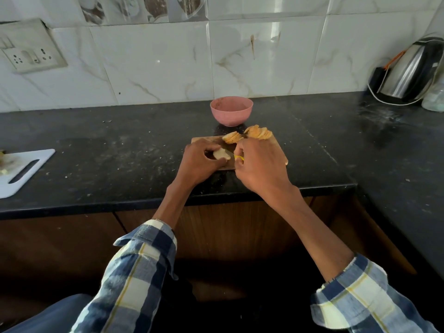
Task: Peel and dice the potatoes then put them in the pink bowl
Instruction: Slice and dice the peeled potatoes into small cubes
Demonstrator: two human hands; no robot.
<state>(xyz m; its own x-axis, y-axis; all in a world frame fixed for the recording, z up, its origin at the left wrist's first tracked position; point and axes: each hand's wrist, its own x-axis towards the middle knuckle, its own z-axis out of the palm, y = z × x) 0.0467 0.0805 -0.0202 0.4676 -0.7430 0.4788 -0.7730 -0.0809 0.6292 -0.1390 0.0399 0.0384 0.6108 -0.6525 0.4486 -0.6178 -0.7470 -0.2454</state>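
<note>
On the black counter (120, 150), a small wooden cutting board (280, 150) is set near the front edge, mostly covered by both hands. Behind the counter, marble-look wall tiles (156, 63) are seen, with a switch and socket plate (31, 54) at far left. A steel kettle (410, 70) is parked at the back right. A white cutting board (24, 171) is laid at the left edge, well apart from the work. The pink bowl (231, 111) is placed just behind the wooden board; no contents are visible in it. A pale potato piece (220, 154) is held down on the board by the left hand (199, 162), fingers curled round it. The right hand (260, 167) is closed round a yellow-handled tool (239, 157); whether knife or peeler cannot be told. Sliced potato pieces (247, 135) are piled at the board's far edge, between hands and bowl.
</note>
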